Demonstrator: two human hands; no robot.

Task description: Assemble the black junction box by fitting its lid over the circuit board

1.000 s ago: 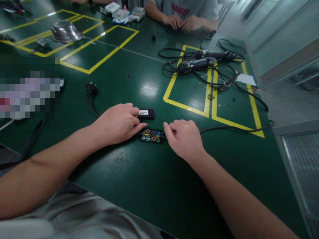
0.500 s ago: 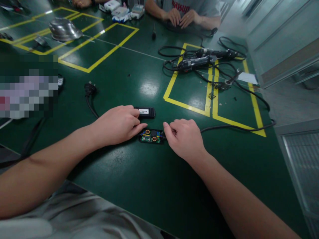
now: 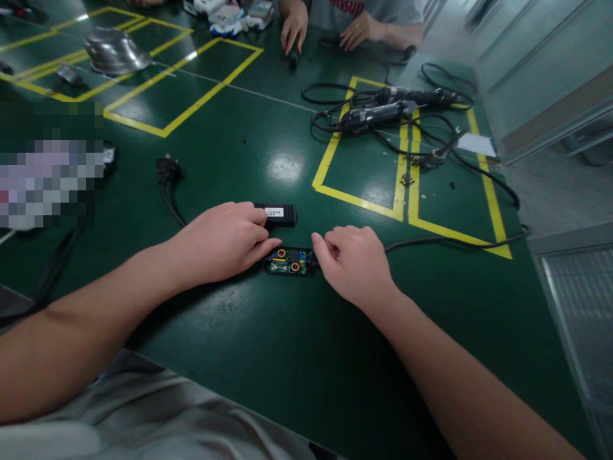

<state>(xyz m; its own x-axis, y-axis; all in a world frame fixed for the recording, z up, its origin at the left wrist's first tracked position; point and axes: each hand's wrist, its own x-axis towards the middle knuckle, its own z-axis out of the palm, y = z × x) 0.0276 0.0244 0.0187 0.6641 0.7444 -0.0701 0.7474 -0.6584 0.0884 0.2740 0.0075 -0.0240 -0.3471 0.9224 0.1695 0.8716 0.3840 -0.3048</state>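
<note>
On the green table lies a small open black case [image 3: 288, 271], a circuit board [image 3: 286, 260] with copper coils and coloured wires showing inside. My left hand [image 3: 225, 239] is closed at its left end, thumb on the edge, where the cord of a black plug [image 3: 168, 169] runs in under the fingers. The grip itself is mostly hidden. My right hand [image 3: 354, 262] is closed on the black cable [image 3: 431, 241] at the case's right end. Just behind the case, partly covered by my left fingers, sits a black ribbed cover [image 3: 288, 215] with a white label.
Two black electric screwdrivers [image 3: 378, 117] with looping cables lie inside yellow tape at the right, near small screws [image 3: 407, 180]. A shiny metal bowl-like part [image 3: 115, 51] is far left. Across the table a co-worker's hand [image 3: 294, 29] touches a small dark tool. A blurred-out object [image 3: 48, 179] is at left.
My hands and the case hold nearly the same pose; the view has shifted slightly. Across the table, the co-worker's hands have parted, one reaching to the small dark tool.
</note>
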